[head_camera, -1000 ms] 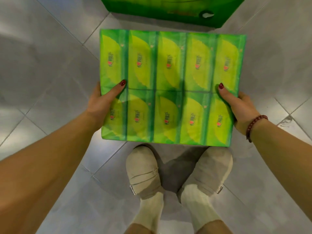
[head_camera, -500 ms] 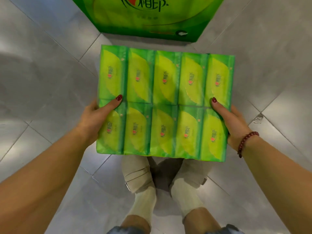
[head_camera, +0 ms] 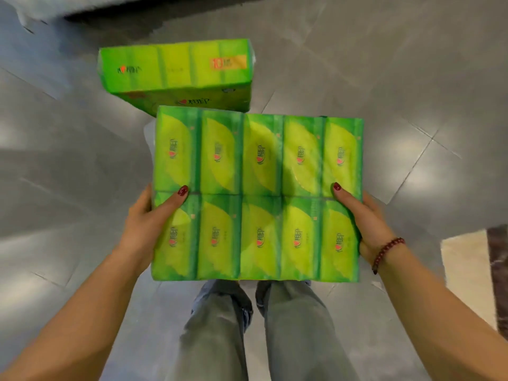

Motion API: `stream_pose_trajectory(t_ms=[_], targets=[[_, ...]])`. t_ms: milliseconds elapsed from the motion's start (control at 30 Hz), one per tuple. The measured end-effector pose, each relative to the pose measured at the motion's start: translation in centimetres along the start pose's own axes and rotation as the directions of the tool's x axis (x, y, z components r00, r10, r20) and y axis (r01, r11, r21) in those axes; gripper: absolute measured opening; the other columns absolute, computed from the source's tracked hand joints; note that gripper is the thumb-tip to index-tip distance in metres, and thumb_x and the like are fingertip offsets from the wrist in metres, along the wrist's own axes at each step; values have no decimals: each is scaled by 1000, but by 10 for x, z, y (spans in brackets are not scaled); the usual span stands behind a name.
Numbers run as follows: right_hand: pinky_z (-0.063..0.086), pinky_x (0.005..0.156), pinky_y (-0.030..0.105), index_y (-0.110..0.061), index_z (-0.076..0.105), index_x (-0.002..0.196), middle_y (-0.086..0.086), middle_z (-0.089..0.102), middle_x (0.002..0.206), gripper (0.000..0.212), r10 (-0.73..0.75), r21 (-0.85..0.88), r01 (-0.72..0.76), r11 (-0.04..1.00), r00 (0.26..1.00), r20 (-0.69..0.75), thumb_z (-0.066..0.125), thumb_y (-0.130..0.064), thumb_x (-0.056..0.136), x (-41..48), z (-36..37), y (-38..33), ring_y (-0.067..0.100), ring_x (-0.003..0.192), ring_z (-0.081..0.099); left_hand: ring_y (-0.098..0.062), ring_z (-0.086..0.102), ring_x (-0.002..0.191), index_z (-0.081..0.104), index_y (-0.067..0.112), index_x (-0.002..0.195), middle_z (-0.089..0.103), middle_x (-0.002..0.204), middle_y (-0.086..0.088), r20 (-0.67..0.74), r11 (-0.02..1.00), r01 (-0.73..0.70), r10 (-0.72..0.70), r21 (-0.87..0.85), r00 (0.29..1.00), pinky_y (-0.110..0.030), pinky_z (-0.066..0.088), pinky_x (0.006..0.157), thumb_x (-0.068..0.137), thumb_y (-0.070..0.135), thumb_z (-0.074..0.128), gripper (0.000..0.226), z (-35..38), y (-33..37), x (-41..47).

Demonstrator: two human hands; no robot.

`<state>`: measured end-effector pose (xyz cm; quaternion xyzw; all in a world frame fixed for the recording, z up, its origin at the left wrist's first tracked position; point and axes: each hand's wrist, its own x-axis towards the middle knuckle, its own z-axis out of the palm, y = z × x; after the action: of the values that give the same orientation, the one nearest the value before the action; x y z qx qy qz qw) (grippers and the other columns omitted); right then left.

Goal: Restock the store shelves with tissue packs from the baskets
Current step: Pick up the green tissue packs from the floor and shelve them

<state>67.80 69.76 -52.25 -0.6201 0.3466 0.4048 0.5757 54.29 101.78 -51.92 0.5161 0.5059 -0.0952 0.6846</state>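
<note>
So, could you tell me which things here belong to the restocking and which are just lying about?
Job: held tissue pack; left hand; right hand; second tissue pack on the floor.
Lying about: beige patch at right edge, perhaps a mat.

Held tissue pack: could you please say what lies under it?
Trouser legs, grey floor and a second pack show below; left hand and right hand fingers beneath are covered.

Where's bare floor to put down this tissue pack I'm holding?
Bare tiled floor lies left of the left hand and the second tissue pack, and right of the held tissue pack, up to the beige mat. Crowded straight ahead, around the second tissue pack.
</note>
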Motion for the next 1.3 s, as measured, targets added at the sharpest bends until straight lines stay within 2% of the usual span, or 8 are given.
stream_pose_trajectory(t_ms=[167, 333, 433, 600, 900, 1067, 1200, 1300], targets=[[58, 75, 49, -14, 56, 124, 13, 71, 111, 73, -75, 65, 76, 995, 997, -17, 81, -42, 62, -112, -19, -57, 32, 96, 70, -25, 72, 94, 65, 29, 118, 72, 111, -4, 82, 996, -71, 67, 47, 994, -41, 57, 73, 64, 46, 81, 59, 15, 91, -91], [58, 67, 42, -15, 56, 124, 11, 72, 108, 73, -170, 123, 173, 977, 985, -36, 81, -41, 61, -201, -31, -101, 29, 90, 72, -21, 73, 86, 68, 24, 112, 74, 105, -5, 128, 989, -143, 138, 25, 982, -31, 58, 61, 65, 40, 79, 51, 30, 157, -156], [58, 63, 40, -14, 55, 122, 11, 72, 105, 76, -231, 163, 246, 956, 967, -104, 83, -42, 57, -246, -36, -113, 28, 86, 72, -24, 72, 87, 65, 20, 119, 73, 107, -8, 202, 986, -168, 159, 27, 967, -35, 58, 62, 68, 37, 77, 55, 37, 186, -178], [58, 70, 46, -12, 54, 124, 15, 71, 108, 77, -294, 296, 364, 883, 921, -256, 82, -41, 59, -315, -37, -97, 34, 91, 70, -26, 72, 87, 66, 20, 117, 73, 107, -10, 383, 969, -232, 184, 83, 905, -38, 58, 62, 63, 34, 78, 57, 56, 236, -196], [57, 59, 39, -8, 64, 114, 18, 73, 100, 59, -175, 568, 582, 582, 772, -611, 78, -34, 64, -406, -13, 10, 31, 79, 72, -26, 73, 79, 66, 21, 117, 75, 98, -8, 750, 869, -402, 56, 289, 659, -33, 57, 55, 55, 34, 80, 65, 122, 278, -236], [58, 61, 40, -7, 67, 111, 17, 74, 97, 61, -7, 581, 685, 441, 649, -760, 82, -35, 59, -455, -11, 87, 31, 81, 72, -29, 73, 86, 68, 23, 112, 74, 102, -9, 855, 793, -475, -108, 382, 507, -39, 58, 66, 57, 35, 81, 58, 162, 241, -281], [57, 55, 36, -8, 69, 103, 16, 74, 90, 64, 164, 573, 728, 376, 556, -815, 84, -42, 50, -498, -8, 155, 31, 73, 73, -30, 73, 86, 67, 25, 114, 75, 102, -8, 886, 712, -538, -285, 451, 366, -40, 58, 62, 59, 36, 82, 58, 197, 191, -331], [58, 60, 40, -8, 69, 101, 18, 74, 91, 66, 268, 576, 764, 289, 513, -815, 84, -43, 47, -527, -8, 209, 33, 74, 72, -30, 73, 82, 68, 21, 110, 75, 99, -11, 883, 663, -585, -376, 468, 281, -38, 58, 57, 59, 35, 80, 55, 217, 143, -376]])
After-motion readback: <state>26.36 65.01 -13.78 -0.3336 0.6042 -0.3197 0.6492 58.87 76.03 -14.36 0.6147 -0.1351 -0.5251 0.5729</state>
